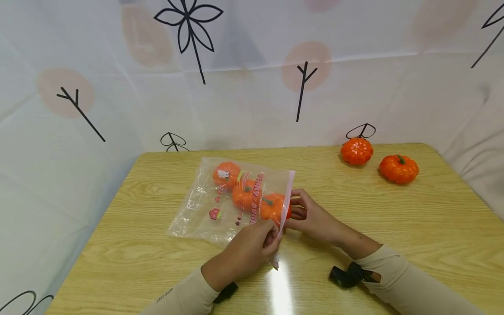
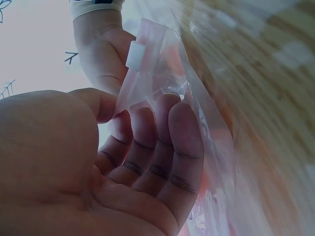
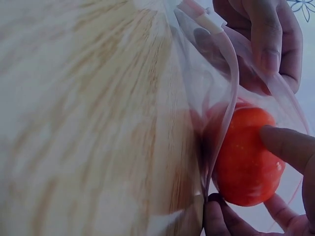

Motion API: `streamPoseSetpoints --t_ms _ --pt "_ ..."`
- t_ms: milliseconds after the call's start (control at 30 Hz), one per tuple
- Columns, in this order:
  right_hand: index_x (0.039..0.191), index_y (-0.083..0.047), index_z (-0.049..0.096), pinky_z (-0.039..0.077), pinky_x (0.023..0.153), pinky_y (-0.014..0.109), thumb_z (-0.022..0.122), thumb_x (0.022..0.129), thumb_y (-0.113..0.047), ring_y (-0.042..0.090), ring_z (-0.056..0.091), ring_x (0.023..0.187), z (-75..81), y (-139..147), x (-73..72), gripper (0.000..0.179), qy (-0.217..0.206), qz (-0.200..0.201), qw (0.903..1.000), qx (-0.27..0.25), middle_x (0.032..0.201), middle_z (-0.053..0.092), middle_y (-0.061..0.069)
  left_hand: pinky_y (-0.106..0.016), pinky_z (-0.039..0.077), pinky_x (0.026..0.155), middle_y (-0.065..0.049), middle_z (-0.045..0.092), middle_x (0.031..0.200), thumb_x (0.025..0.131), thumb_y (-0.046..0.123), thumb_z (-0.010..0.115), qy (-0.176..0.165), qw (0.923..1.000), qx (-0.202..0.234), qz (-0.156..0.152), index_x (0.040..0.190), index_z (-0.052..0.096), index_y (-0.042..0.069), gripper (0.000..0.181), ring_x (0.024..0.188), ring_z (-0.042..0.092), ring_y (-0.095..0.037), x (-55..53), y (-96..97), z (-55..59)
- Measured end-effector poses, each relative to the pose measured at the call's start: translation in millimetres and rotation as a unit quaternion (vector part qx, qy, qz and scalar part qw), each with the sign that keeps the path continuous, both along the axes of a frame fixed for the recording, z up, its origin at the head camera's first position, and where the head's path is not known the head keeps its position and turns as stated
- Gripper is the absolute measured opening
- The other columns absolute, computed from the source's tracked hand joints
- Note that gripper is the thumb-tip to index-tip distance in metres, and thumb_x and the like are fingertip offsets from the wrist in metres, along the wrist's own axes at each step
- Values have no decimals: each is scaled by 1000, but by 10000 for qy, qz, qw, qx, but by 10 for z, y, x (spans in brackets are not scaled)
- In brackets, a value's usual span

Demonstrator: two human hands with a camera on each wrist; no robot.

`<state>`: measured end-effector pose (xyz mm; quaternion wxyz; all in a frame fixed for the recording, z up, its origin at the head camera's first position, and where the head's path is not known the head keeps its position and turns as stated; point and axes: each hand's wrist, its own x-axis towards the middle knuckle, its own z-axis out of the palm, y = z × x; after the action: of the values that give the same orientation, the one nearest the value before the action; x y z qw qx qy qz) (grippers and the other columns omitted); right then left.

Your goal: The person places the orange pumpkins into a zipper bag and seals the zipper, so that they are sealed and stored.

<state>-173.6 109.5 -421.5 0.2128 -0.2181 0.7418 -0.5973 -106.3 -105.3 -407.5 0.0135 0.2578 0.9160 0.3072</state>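
Observation:
A clear zip bag (image 1: 197,221) with pink print lies on the table, its pink-edged mouth facing right. Two orange toy pumpkins (image 1: 226,175) show through the plastic. A third toy pumpkin (image 3: 248,162) sits in the mouth, between the two pink edges. My right hand (image 1: 316,218) grips this pumpkin, one digit on its top and others beneath. With thumb and fingertips, my left hand (image 1: 250,243) pinches the near part of the bag's edge. Close by that pinch, the left wrist view shows a white zip slider (image 2: 135,55).
Two more orange pumpkins, one showing its ribbed side (image 1: 356,151) and one with a green stem (image 1: 399,169), stand at the back right of the wooden table (image 1: 138,197). A white patterned cloth (image 1: 244,105) hangs behind and at the sides.

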Motion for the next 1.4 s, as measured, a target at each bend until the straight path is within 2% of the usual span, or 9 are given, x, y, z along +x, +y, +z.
streamPoseSetpoints --t_ms 200,433,567,833,1100,1400 --pt "145 -11 36 50 102 32 71 93 -17 41 51 133 -21 -2 -10 63 277 -63 9995 124 139 46 26 -14 35 58 11 45 73 99 21 61 102 9999 10 -17 87 54 18 14 64 41 0 1 -6 -6" --pt "146 1 40 51 102 36 65 97 -14 42 53 131 -23 -11 -3 58 514 9 9983 262 141 51 27 -14 37 58 10 46 72 99 18 61 107 9999 50 -57 85 55 16 15 64 41 1 -5 -1 -9" --pt "142 2 40 51 102 37 65 96 -13 41 54 130 -16 -18 0 54 471 -102 9984 286 138 51 27 -13 37 59 9 47 73 99 18 61 108 9999 47 -76 86 55 16 14 65 41 1 -7 1 -14" --pt "127 5 44 52 99 30 65 96 -11 40 56 128 -9 -27 11 41 351 -328 9986 204 134 52 26 -12 38 59 12 48 74 97 20 63 70 9999 58 -95 89 56 18 11 66 43 2 -4 0 -21" --pt "126 3 47 53 98 31 65 97 -12 40 56 128 -10 -21 15 37 401 -320 9985 170 134 54 25 -12 38 59 10 50 76 90 16 67 26 9998 35 -173 92 59 15 8 67 44 1 5 -14 -19" --pt "130 3 53 52 99 31 61 99 -11 40 56 129 -15 1 -2 35 521 -100 9984 174 136 55 24 -12 39 60 11 49 75 92 17 67 131 9999 -1 25 90 59 17 9 67 44 1 11 2 -27"
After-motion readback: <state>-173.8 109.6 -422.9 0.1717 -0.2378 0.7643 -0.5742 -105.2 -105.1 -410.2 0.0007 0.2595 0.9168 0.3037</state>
